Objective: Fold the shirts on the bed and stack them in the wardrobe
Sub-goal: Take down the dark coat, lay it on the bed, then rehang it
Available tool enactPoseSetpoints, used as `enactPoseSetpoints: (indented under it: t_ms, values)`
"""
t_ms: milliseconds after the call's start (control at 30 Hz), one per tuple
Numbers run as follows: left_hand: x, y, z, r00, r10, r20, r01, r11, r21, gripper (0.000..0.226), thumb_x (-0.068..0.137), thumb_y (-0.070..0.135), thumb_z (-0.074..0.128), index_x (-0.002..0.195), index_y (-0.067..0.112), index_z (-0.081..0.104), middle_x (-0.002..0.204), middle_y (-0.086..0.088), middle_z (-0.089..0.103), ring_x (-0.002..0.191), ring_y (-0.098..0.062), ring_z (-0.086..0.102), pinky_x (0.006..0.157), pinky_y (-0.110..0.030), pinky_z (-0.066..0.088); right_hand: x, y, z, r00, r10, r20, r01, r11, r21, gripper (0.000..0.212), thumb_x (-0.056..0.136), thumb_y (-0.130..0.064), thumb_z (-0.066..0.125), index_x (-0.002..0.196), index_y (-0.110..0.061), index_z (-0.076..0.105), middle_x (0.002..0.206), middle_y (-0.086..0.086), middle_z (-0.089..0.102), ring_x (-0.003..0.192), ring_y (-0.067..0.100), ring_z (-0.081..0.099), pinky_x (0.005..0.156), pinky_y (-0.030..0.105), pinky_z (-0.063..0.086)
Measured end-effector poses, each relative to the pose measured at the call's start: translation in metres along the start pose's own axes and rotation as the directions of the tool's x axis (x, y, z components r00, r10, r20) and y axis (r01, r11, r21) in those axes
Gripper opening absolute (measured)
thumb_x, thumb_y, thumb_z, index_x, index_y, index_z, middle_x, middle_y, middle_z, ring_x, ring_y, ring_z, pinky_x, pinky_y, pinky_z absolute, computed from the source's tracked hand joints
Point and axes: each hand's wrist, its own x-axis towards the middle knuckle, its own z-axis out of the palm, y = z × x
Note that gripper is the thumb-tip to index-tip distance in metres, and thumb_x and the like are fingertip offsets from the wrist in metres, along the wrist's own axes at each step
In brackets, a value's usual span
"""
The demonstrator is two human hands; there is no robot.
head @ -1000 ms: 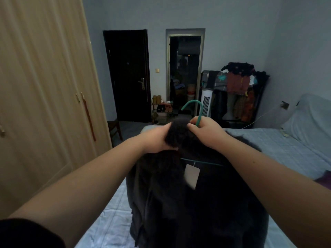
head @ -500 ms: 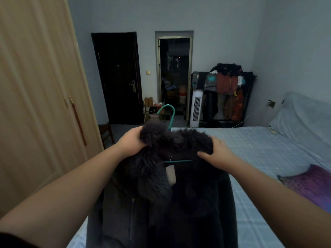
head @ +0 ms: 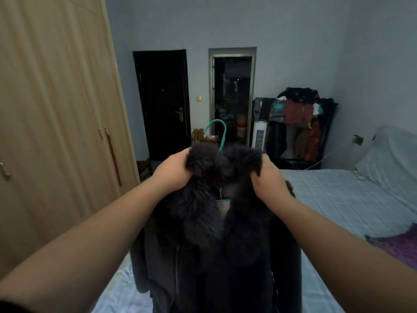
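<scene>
Dark fur-collared coat point(head: 216, 233) is hanging upright over the blue checked bed point(head: 338, 199), on its teal hanger point(head: 222, 134); your left hand point(head: 172, 171) and right hand point(head: 269, 180) are each gripping one collar side, equally near.

Bare forearms, dark sleeve point(head: 13, 307) at L edge.

A home bedroom: bed point(head: 338, 199), wardrobe point(head: 56, 132), clothes rack point(head: 302, 123).
</scene>
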Motion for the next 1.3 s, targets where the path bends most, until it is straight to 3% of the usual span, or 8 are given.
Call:
enactPoseSetpoints:
  t_ms: [167, 333, 433, 533, 667, 800, 1067, 1300]
  values:
    - [0.001, 0.011, -0.022, 0.994, 0.001, -0.113, -0.003, 1.0, -0.016, 0.046, 0.082, 0.06, 0.045, 0.124, 0.045, 0.05, 0.121, 0.004, 0.069, 0.114, -0.026, 0.063, 0.092, -0.046, 0.052, 0.003, -0.055, -0.001, 0.999, -0.04, -0.011, 0.041, 0.972, 0.23, 0.026, 0.093, -0.024, 0.056, 0.117, -0.025, 0.048, 0.106, -0.002, 0.057, 0.099, 0.019, 0.057, 0.082, 0.032, 0.042]
    - [0.0, -0.006, -0.073, 0.958, -0.051, -0.28, 0.036, 0.998, -0.059, 0.033, 0.089, 0.038, 0.061, 0.119, 0.025, 0.062, 0.119, -0.005, 0.069, 0.115, -0.027, 0.061, 0.094, -0.037, 0.048, 0.006, -0.064, -0.004, 0.916, -0.062, 0.397, 0.16, 0.963, -0.218, 0.067, 0.092, -0.065, 0.041, 0.15, -0.032, 0.033, 0.15, -0.002, 0.038, 0.137, 0.024, 0.037, 0.112, 0.044, 0.036]
    - [-0.016, -0.02, -0.101, 0.947, -0.076, -0.312, 0.051, 0.995, -0.09, 0.049, 0.077, 0.056, 0.055, 0.117, 0.03, 0.063, 0.117, 0.0, 0.07, 0.115, -0.022, 0.063, 0.097, -0.043, 0.049, 0.019, -0.082, -0.019, 0.955, -0.265, 0.134, 0.289, 0.934, -0.21, 0.043, 0.097, -0.056, 0.036, 0.118, -0.034, 0.065, 0.118, -0.009, 0.061, 0.113, 0.02, 0.055, 0.092, 0.042, 0.049]
    - [-0.033, -0.037, -0.127, 0.943, -0.082, -0.323, 0.054, 0.994, -0.095, 0.048, 0.074, 0.057, 0.058, 0.116, 0.035, 0.062, 0.115, 0.006, 0.07, 0.114, -0.018, 0.063, 0.098, -0.046, 0.05, 0.039, -0.109, -0.02, 0.867, -0.497, -0.027, 0.497, 0.868, -0.019, 0.018, 0.095, -0.027, 0.051, 0.111, -0.029, 0.061, 0.111, -0.011, 0.055, 0.107, 0.012, 0.05, 0.093, 0.037, 0.047]
    - [-0.062, -0.055, -0.169, 0.937, -0.078, -0.34, 0.043, 0.993, -0.108, 0.031, 0.073, 0.048, 0.064, 0.104, 0.051, 0.062, 0.105, 0.031, 0.067, 0.108, 0.0, 0.062, 0.099, -0.032, 0.049, 0.055, -0.153, -0.005, 0.766, -0.565, 0.306, 0.564, 0.82, 0.102, 0.074, 0.089, -0.028, 0.064, 0.147, -0.047, 0.024, 0.153, -0.014, 0.032, 0.14, 0.01, 0.032, 0.116, 0.039, 0.031]
    - [-0.102, -0.065, -0.214, 0.924, -0.067, -0.376, 0.054, 0.998, -0.044, 0.026, 0.073, 0.046, 0.061, 0.098, 0.051, 0.062, 0.1, 0.048, 0.06, 0.099, 0.025, 0.053, 0.089, -0.009, 0.045, 0.052, -0.189, 0.027, 0.603, -0.469, 0.646, 0.534, 0.838, 0.111, 0.078, 0.09, -0.039, 0.064, 0.147, -0.055, 0.014, 0.134, -0.014, 0.058, 0.12, 0.007, 0.056, 0.104, 0.035, 0.046]
    - [-0.218, -0.117, -0.335, 0.85, -0.11, -0.516, 0.219, 0.963, 0.155, 0.035, 0.08, 0.049, 0.061, 0.11, 0.029, 0.06, 0.104, 0.01, 0.071, 0.104, -0.016, 0.067, 0.085, -0.044, 0.054, -0.005, -0.346, 0.126, 0.522, -0.635, 0.57, 0.567, 0.757, 0.324, 0.06, 0.088, -0.029, 0.067, 0.134, -0.054, 0.038, 0.11, -0.015, 0.066, 0.1, 0.007, 0.064, 0.094, 0.036, 0.052]
    - [-0.373, -0.175, -0.468, 0.736, -0.146, -0.661, 0.497, 0.779, 0.381, 0.069, 0.078, 0.038, 0.07, 0.14, 0.019, 0.046, 0.134, -0.002, 0.057, 0.125, -0.023, 0.054, 0.104, -0.035, 0.044, -0.105, -0.535, 0.207, 0.461, -0.844, 0.274, 0.808, 0.527, 0.265, 0.053, 0.083, -0.027, 0.054, 0.131, -0.039, 0.038, 0.105, 0.008, 0.07, 0.098, 0.037, 0.065, 0.074, 0.041, 0.052]
